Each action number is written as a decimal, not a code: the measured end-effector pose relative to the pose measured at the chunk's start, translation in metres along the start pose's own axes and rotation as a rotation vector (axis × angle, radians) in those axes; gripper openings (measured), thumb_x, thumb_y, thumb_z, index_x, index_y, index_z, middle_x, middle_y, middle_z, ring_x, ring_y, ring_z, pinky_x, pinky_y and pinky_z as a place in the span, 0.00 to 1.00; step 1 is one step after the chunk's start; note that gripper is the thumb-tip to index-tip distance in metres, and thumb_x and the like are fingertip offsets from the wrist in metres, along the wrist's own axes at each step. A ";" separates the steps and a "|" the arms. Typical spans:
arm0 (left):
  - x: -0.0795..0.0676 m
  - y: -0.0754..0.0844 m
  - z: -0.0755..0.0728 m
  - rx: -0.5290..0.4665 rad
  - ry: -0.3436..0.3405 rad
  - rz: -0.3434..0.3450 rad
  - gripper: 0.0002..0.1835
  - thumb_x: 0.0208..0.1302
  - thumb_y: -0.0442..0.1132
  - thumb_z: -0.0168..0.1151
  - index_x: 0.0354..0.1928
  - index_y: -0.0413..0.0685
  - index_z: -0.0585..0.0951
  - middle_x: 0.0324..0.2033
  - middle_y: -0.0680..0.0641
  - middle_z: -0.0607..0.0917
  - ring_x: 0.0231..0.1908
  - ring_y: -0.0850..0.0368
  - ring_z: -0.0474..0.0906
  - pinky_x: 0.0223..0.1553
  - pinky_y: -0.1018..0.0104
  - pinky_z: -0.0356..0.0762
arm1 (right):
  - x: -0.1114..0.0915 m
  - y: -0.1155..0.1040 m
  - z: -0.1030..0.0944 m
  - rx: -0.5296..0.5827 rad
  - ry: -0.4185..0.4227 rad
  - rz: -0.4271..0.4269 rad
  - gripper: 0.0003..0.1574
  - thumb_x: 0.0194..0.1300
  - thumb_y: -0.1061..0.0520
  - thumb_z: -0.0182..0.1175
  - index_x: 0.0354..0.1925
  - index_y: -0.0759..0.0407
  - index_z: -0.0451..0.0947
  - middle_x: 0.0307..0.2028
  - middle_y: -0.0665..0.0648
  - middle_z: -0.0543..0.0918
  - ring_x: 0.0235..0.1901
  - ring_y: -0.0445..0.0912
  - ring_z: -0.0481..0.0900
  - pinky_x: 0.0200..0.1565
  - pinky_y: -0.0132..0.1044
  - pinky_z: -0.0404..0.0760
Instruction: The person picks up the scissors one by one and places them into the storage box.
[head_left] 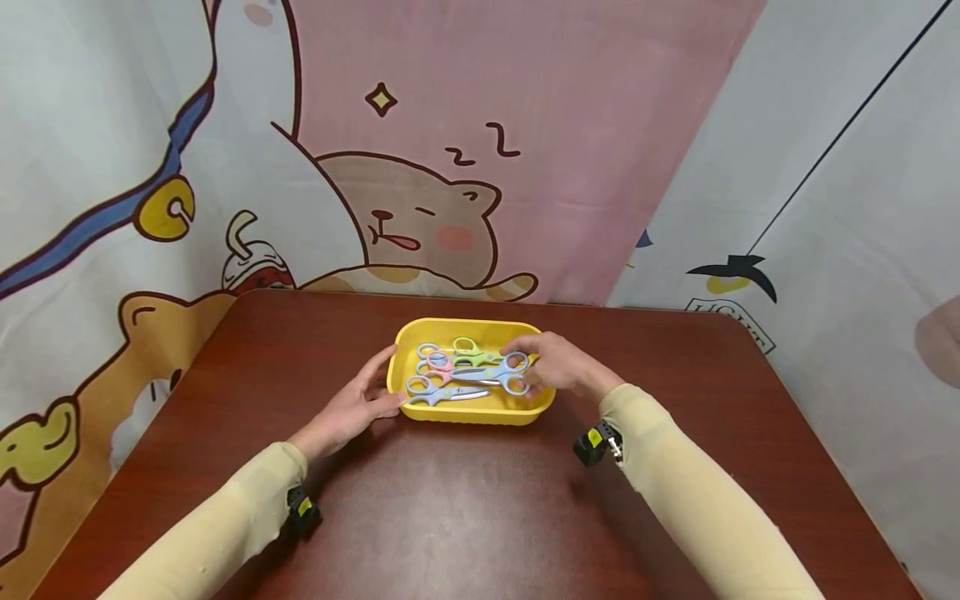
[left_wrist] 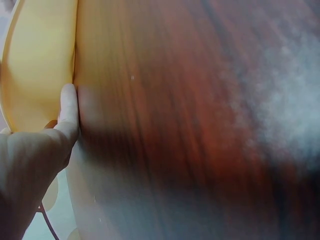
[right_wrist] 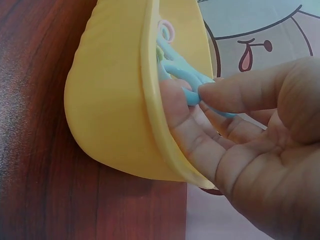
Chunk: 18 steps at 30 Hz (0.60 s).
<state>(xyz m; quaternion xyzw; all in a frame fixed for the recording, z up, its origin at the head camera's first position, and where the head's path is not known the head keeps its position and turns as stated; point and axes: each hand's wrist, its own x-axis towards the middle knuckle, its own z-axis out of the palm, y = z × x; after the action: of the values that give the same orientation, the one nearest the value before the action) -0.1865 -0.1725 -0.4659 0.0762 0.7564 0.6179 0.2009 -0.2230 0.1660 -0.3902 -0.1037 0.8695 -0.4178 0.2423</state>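
A yellow plastic basket (head_left: 472, 417) holds several small pairs of scissors. My right hand (head_left: 558, 362) reaches over its right end and pinches the handle of light blue scissors (head_left: 487, 374) between thumb and fingers; the handle loops (right_wrist: 177, 70) show up close in the right wrist view. These scissors lie across the others, blades pointing left. Under and beside them are green scissors (head_left: 480, 359), pink scissors (head_left: 440, 361) and bluish-purple scissors (head_left: 435, 393). At the basket's left end, my left hand (head_left: 356, 408) rests against the wall, its thumb (left_wrist: 69, 107) straight along the side.
The basket stands on a dark reddish-brown table (head_left: 450, 508), toward its far edge. Behind the table hangs a cartoon-printed cloth (head_left: 585, 150). A small black device (head_left: 592, 446) is strapped at each wrist. Part of another person's hand (head_left: 937, 342) appears at the far right edge.
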 end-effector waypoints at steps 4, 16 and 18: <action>0.001 -0.001 0.000 0.006 0.003 0.001 0.44 0.75 0.37 0.61 0.83 0.66 0.48 0.76 0.36 0.57 0.64 0.39 0.75 0.57 0.50 0.83 | 0.002 -0.003 -0.001 -0.014 -0.017 -0.010 0.34 0.60 0.76 0.60 0.65 0.65 0.76 0.53 0.63 0.82 0.33 0.49 0.82 0.36 0.40 0.88; 0.001 -0.001 0.002 0.005 0.012 -0.013 0.44 0.75 0.38 0.62 0.82 0.69 0.49 0.76 0.38 0.58 0.65 0.39 0.74 0.56 0.52 0.83 | 0.011 -0.006 0.000 -0.146 0.011 -0.035 0.34 0.59 0.75 0.59 0.65 0.67 0.76 0.49 0.63 0.85 0.27 0.48 0.84 0.34 0.39 0.88; 0.001 -0.001 0.002 0.005 0.014 -0.016 0.44 0.75 0.38 0.62 0.82 0.70 0.49 0.76 0.38 0.58 0.65 0.39 0.74 0.56 0.52 0.83 | 0.012 -0.007 0.000 -0.172 0.025 -0.036 0.34 0.58 0.75 0.60 0.64 0.68 0.76 0.49 0.63 0.85 0.26 0.49 0.85 0.34 0.38 0.88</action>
<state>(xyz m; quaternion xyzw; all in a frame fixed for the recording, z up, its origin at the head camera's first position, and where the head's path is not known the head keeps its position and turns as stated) -0.1865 -0.1706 -0.4673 0.0663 0.7599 0.6148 0.2005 -0.2336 0.1569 -0.3894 -0.1347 0.9032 -0.3470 0.2139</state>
